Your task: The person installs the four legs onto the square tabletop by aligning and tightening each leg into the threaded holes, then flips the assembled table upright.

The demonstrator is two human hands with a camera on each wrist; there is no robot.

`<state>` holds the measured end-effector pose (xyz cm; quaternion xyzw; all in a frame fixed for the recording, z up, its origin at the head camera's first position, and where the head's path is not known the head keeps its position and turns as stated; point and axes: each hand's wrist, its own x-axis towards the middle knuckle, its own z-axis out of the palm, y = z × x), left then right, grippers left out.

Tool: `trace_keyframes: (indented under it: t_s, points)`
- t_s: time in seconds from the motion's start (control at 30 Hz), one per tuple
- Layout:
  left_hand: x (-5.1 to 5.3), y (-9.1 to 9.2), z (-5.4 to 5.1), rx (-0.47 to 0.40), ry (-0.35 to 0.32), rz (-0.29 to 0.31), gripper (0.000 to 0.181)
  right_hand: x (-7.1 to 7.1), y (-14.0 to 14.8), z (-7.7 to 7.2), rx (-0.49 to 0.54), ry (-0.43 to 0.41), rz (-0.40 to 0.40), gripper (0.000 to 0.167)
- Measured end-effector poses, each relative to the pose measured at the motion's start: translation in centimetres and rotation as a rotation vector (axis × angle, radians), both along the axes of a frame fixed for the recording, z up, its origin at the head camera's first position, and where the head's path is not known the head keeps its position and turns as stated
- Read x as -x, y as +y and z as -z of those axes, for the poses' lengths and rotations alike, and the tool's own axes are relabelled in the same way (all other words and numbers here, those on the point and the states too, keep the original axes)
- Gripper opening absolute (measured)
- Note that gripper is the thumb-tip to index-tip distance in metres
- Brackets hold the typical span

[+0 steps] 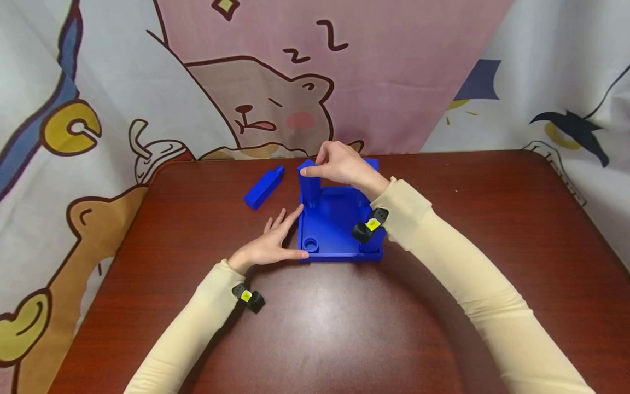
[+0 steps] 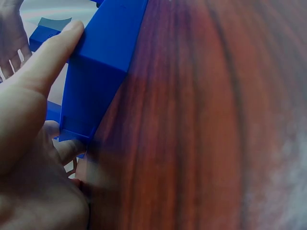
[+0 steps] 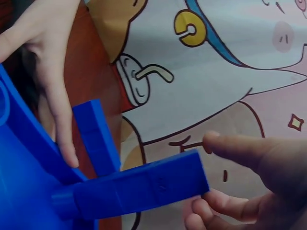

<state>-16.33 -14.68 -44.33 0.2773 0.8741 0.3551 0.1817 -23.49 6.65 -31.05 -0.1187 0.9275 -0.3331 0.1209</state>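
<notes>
A blue square board (image 1: 332, 224) with a raised rim lies on the table. One blue post (image 1: 310, 186) stands upright at its far left corner. My right hand (image 1: 344, 164) pinches the top end of this post between thumb and fingers; in the right wrist view its lower end meets a socket on the board. My left hand (image 1: 268, 246), fingers spread and fairly straight, touches the board's left edge, thumb near the front left corner. A round socket (image 1: 310, 244) shows open at that corner. Another blue post (image 1: 264, 187), with a narrow round end, lies loose left of the board.
More blue posts stand on the board's right side, one at the front right (image 1: 371, 243), partly hidden by the right wrist's camera (image 1: 363, 232). The brown tabletop (image 1: 315, 328) ends at a printed cloth (image 1: 384, 82) behind.
</notes>
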Motion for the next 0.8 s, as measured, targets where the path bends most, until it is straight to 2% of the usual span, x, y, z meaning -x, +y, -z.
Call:
trace_keyframes:
  t_s: [0.17,0.33,0.53,0.63,0.8]
  points:
    - [-0.05,0.07,0.05,-0.011,0.007,0.006,0.103,-0.14,0.49,-0.08,0.084,-0.017,-0.057,0.043]
    - [-0.07,0.05,-0.04,-0.019,0.001,0.009,0.104,-0.10,0.80,-0.37,0.171,-0.081,-0.150,0.044]
    - [-0.09,0.02,0.05,-0.016,-0.001,0.004,0.104,-0.03,0.83,-0.29,0.202,-0.109,-0.231,0.049]
    - [-0.10,0.00,0.09,-0.017,-0.002,0.002,0.103,-0.04,0.70,-0.11,0.189,-0.098,-0.231,0.045]
    - [-0.10,-0.03,0.06,-0.018,0.000,-0.001,0.103,-0.13,0.33,0.16,0.141,-0.068,-0.162,0.036]
